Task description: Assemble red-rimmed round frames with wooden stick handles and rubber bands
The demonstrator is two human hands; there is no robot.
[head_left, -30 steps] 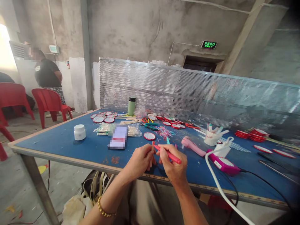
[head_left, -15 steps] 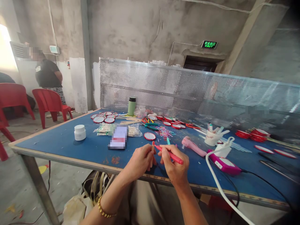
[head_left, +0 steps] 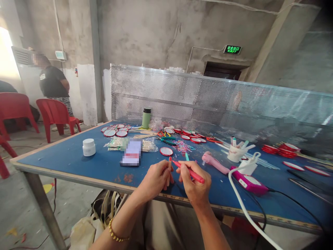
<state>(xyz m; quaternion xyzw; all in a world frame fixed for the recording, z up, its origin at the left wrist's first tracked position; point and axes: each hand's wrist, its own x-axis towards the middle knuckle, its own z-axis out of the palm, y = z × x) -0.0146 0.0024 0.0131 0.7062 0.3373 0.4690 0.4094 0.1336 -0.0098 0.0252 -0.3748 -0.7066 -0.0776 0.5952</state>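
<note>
My left hand (head_left: 157, 174) pinches a thin wooden stick (head_left: 169, 166) upright, its top end coloured red. In my right hand (head_left: 197, 181) is a red marker pen (head_left: 191, 171), held like a writing pen. The marker's tip points left and sits just beside the stick's red end; whether they touch I cannot tell. Beyond my hands lies a round white disc with a red rim (head_left: 166, 151). To its right is a pile of small coloured bands (head_left: 184, 147). A phone (head_left: 131, 152) with a lit screen rests left of the disc.
On the blue table (head_left: 104, 172) are a white jar (head_left: 88, 147), a green bottle (head_left: 146, 118), pliers (head_left: 168, 140), a pink tool (head_left: 214, 163), a white cup of pens (head_left: 235, 152) and a magenta box (head_left: 248, 181) with a cable. A white cable (head_left: 240, 203) crosses the front right. A person (head_left: 54, 81) stands far left.
The marker in my right hand has shifted very slightly to the right, away from the stick's red end. My left hand and the stick stay put.
</note>
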